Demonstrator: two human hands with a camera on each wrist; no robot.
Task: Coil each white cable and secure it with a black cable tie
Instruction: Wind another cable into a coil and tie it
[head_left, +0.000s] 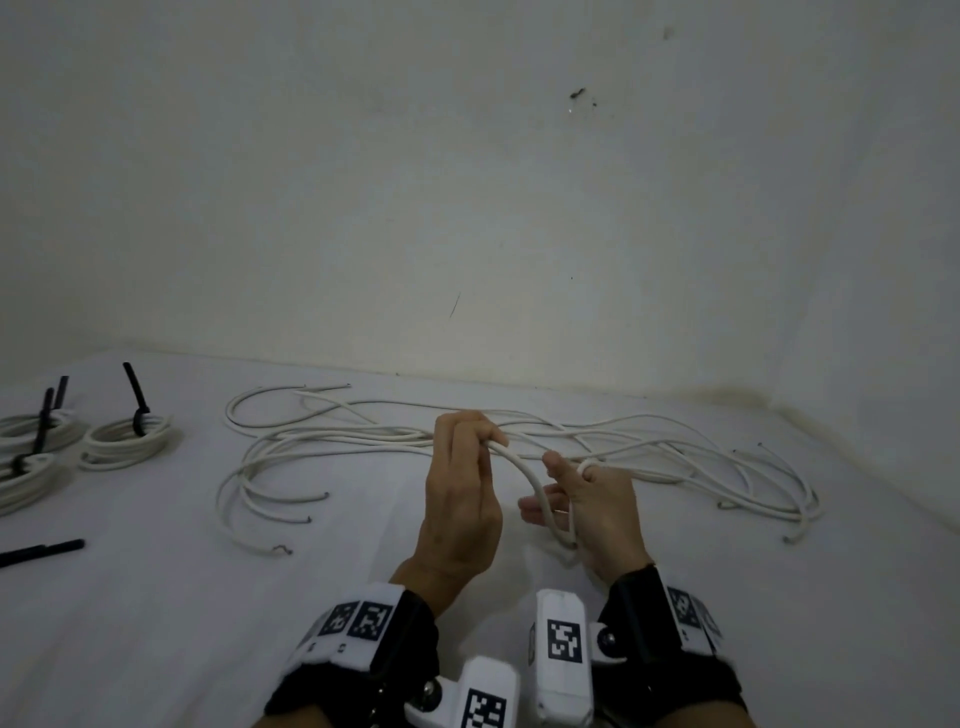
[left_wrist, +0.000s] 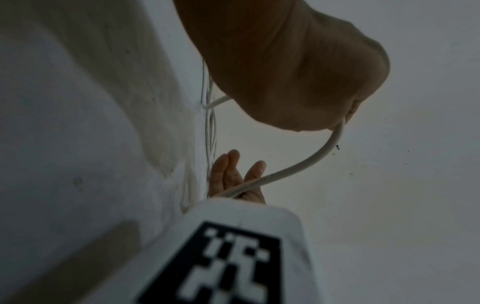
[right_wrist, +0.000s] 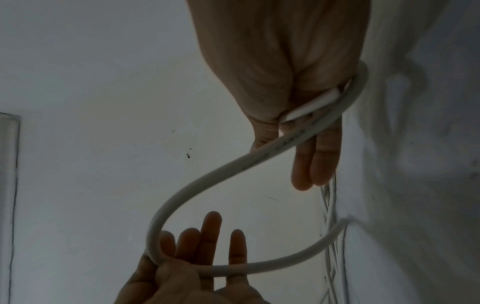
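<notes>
While the left hand (head_left: 460, 499) pinches the white cable (head_left: 524, 475) between thumb and fingertips, the right hand (head_left: 597, 512) holds a loop of it wrapped round the palm, fingers nearly straight. Loose cables (head_left: 649, 447) lie behind on the white worktop (head_left: 182, 597); tied coils (head_left: 127, 441) sit far left. Print on the cable is unreadable

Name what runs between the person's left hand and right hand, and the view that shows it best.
One white cable arcs from the left hand to the right hand; nothing else fills the gap. The head view shows it best.
</notes>
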